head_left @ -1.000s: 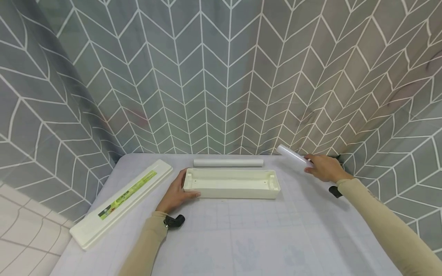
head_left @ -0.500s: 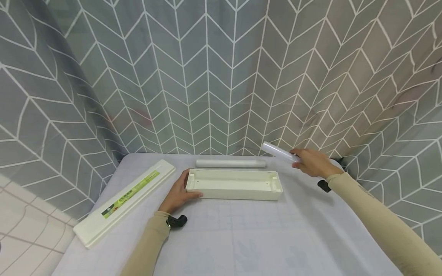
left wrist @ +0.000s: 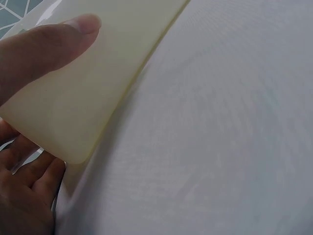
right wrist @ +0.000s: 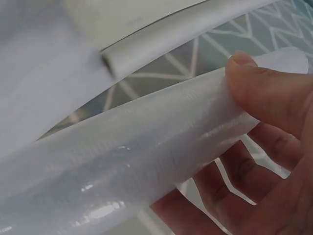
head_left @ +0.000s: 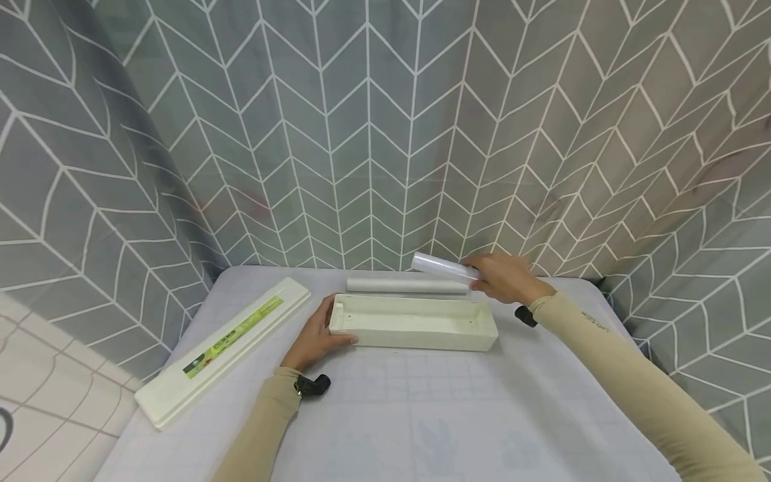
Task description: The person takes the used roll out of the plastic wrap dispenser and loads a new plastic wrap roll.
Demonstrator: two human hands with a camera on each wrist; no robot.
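A long cream plastic box with no lid on it sits on the table, its hollow side facing up. At its left end is my left hand, thumb on the front wall and fingers round the end. The left wrist view has the thumb lying on the box's wall. My right hand grips a roll of clear cling film by its right end, above the back right of the box. In the right wrist view the thumb is on one side of the roll, with fingers beneath.
A white roll lies behind the box. To the left lies a long cream lid with a green label, set at a slant. A grey patterned curtain hangs along the back of the white-covered table.
My right hand has carried the cling film roll leftward, from beyond the box's right end to above its back right part. My left hand keeps its place on the box.
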